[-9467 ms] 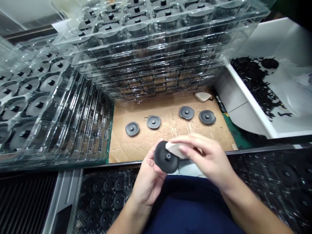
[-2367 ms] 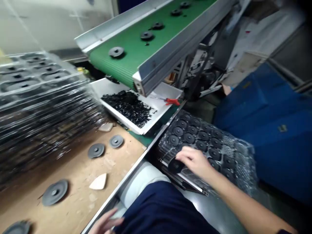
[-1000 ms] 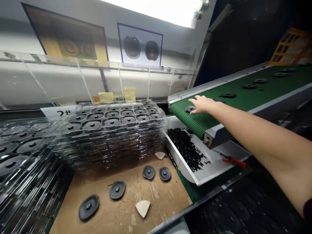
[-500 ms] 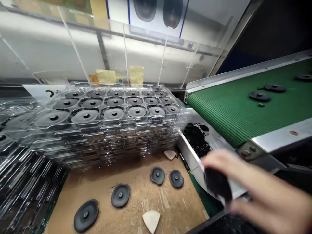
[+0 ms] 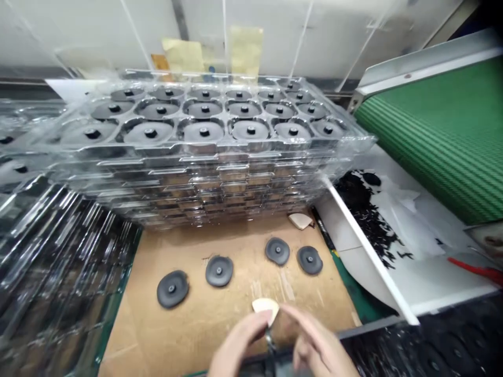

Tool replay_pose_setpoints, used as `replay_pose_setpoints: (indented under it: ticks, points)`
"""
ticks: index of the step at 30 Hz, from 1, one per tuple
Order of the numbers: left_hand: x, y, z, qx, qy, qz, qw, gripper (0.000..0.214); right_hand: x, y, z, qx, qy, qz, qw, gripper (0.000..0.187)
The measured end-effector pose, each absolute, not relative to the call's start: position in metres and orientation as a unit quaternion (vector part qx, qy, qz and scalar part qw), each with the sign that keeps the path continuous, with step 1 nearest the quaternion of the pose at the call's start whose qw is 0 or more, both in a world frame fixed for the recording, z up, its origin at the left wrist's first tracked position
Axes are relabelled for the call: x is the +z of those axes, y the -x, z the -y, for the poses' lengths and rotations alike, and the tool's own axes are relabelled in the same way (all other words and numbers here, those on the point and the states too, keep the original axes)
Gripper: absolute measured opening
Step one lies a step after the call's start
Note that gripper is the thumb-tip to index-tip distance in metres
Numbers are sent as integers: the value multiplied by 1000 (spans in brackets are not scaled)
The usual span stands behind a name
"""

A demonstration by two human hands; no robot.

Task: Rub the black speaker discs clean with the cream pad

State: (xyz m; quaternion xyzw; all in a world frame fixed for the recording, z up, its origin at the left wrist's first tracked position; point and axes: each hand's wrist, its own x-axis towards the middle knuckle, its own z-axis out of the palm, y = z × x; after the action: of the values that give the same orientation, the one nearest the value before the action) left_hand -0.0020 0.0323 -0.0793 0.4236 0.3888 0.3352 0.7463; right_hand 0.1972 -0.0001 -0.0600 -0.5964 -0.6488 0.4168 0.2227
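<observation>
Light is bright and fairly even in the upper middle of the frame, where the pale wall [image 5: 98, 36] is close to washed out. Glare breaks into hard white streaks on the stacked clear trays [image 5: 223, 175], and the trays at the far left smear with blur. A soft shadow lies on the cardboard [image 5: 188, 335] along the stack's foot. The discs [image 5: 219, 270] there look fairly sharp, while the left hand [image 5: 238, 345] and right hand [image 5: 316, 340] are blurred at bottom centre. The lower right is dim, the scraps [image 5: 363, 209] merge into black, and the upper right corner falls dark. Shapes stretch toward the edges.
</observation>
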Motion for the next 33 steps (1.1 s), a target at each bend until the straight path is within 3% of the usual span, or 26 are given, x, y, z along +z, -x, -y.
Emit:
replay_pose_setpoints:
  ticks: [2, 7, 14, 16, 18, 21, 26, 29, 33]
  points:
    - [-71, 9, -35, 388, -262, -442, 766, 65, -82, -189, -7, 337, 635, 655, 232, 39]
    - [-48, 19, -34, 499, -45, -410, 762, 53, -108, -165, -13, 320, 581, 702, 260, 29]
    - [-34, 12, -32, 516, -61, -406, 752, 60, -26, -151, -40, 318, 543, 707, 323, 25]
    - [-28, 7, -30, 504, -70, -396, 764, 58, 5, -140, -44, 281, 467, 749, 377, 28]
    - [-23, 5, -28, 493, -81, -380, 778, 59, 26, -129, -44, 291, 417, 776, 372, 27]
    - [-17, 5, -26, 491, -85, -386, 776, 62, 34, -119, -45, 332, 417, 786, 314, 23]
    - [-9, 9, -29, 475, -106, -404, 774, 53, 30, -123, -45, 268, 397, 793, 378, 25]
    - [-10, 12, -32, 463, -88, -389, 791, 59, 33, -139, -36, 326, 400, 800, 305, 23]
    - [-9, 4, -37, 429, -83, -395, 808, 61, 38, -148, -44, 199, 479, 802, 297, 22]
